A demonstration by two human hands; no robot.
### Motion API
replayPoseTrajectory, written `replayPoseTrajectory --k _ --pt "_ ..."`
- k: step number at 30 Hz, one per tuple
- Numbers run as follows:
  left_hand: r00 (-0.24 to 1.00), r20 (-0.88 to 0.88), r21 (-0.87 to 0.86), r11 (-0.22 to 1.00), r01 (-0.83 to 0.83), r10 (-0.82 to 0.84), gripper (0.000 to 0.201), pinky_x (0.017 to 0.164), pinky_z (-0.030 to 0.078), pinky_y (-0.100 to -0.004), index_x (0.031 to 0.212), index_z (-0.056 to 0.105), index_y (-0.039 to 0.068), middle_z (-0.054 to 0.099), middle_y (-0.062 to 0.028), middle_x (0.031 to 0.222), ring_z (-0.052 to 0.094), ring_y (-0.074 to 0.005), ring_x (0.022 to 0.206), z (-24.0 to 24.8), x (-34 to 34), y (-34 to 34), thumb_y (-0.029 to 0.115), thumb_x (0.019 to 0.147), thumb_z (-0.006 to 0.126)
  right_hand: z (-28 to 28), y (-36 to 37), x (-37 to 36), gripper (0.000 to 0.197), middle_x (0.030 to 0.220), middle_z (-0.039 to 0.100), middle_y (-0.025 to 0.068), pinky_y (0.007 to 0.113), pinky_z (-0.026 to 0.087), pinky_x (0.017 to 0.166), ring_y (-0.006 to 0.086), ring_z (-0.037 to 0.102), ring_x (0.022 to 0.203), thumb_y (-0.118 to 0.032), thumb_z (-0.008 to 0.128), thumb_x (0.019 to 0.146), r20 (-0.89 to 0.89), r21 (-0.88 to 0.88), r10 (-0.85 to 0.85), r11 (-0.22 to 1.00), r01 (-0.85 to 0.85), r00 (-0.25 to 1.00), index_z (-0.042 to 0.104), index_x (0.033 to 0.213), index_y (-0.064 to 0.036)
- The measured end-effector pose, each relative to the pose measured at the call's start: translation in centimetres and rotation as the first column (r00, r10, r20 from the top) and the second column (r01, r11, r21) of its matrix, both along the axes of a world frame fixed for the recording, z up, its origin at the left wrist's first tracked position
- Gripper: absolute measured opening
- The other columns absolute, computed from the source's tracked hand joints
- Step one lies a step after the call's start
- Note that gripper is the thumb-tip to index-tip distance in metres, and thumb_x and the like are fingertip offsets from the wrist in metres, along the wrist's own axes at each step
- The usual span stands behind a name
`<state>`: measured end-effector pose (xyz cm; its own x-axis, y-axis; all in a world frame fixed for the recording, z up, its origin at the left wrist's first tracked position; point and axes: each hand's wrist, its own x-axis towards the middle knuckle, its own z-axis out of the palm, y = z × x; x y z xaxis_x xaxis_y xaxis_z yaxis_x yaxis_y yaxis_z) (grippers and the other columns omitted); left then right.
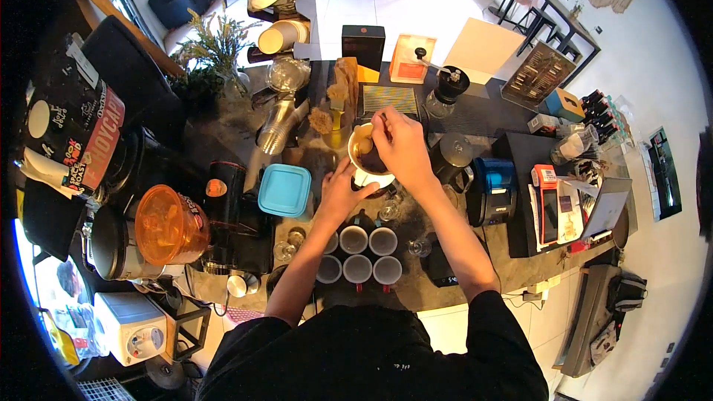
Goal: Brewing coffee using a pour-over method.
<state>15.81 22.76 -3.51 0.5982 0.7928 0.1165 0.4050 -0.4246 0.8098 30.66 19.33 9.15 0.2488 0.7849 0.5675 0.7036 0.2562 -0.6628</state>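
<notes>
Leans in from the near edge of the surface point(520, 271), over a white cup point(369, 177) set near the middle, roughly midway between near and far edges. Has that cup directly below the right hand point(403, 145) and just beyond the left hand point(343, 191). Presents a round mouth from above, hence no clear long axis, with dark liquid point(371, 162) inside. Has the right grip nearer the opening: bunched at the fingertips over the right and far part of the mouth, perhaps pinching something small, though cannot tell. Curves the left grip round the cup's near-left foot, thumb apart from fingers; grasping or merely steadying, cannot tell. Slants the right forearm in from the near right, wrist bent downward, and the left from the near left. Leaves six cups point(355, 240) between the forearms, toward the near edge, with a blue-lidded container point(285, 188) to the left.
</notes>
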Motion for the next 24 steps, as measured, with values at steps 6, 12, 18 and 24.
replayPoseTrajectory --k 6,12,18,24 --pt "1.000 -0.024 0.002 1.000 -0.010 0.010 0.065 0.107 0.030 -0.0576 0.133 0.059 0.013 0.050 -0.0025 0.143 0.052 -0.0291 0.128 -0.3 0.0 0.1 0.046 0.080 0.077 -0.9 -0.2 -0.2 0.012 0.076 0.061 0.0191 0.039 0.047 0.061 0.0342 0.061 0.065 -0.008 0.060 0.094 0.025 -0.110 -0.017 0.994 0.020 1.000 0.057 0.095 0.0038" --pt "0.999 -0.033 -0.002 1.000 -0.013 0.013 0.067 0.108 0.030 -0.0571 0.135 0.057 0.013 0.050 -0.0028 0.144 0.051 -0.0292 0.128 -0.2 0.0 0.1 0.046 0.080 0.077 0.2 -1.1 -0.3 0.012 0.077 0.060 0.0188 0.038 0.046 0.060 0.0332 0.058 0.063 -0.009 0.059 0.095 -0.030 -0.062 -0.005 0.998 0.004 1.000 0.056 0.095 0.0033" --pt "0.999 -0.026 -0.030 0.999 -0.022 0.022 0.067 0.108 0.030 -0.0567 0.134 0.058 0.012 0.051 -0.0037 0.143 0.052 -0.0294 0.127 0.2 0.0 0.0 0.046 0.080 0.077 0.8 -1.8 -1.2 0.013 0.077 0.059 0.0188 0.038 0.046 0.061 0.0327 0.058 0.064 -0.010 0.058 0.095 -0.015 -0.062 0.025 0.998 -0.026 1.000 0.057 0.095 0.0028" --pt "0.999 -0.014 0.015 0.999 -0.038 0.038 0.065 0.107 0.031 -0.0565 0.131 0.061 0.011 0.052 -0.0032 0.142 0.053 -0.0295 0.127 0.1 0.1 -0.1 0.048 0.079 0.077 -1.3 -1.7 -0.5 0.015 0.078 0.059 0.0194 0.038 0.046 0.061 0.0336 0.059 0.066 -0.011 0.056 0.096 0.054 -0.035 0.021 0.999 -0.019 0.998 0.056 0.094 0.0039"
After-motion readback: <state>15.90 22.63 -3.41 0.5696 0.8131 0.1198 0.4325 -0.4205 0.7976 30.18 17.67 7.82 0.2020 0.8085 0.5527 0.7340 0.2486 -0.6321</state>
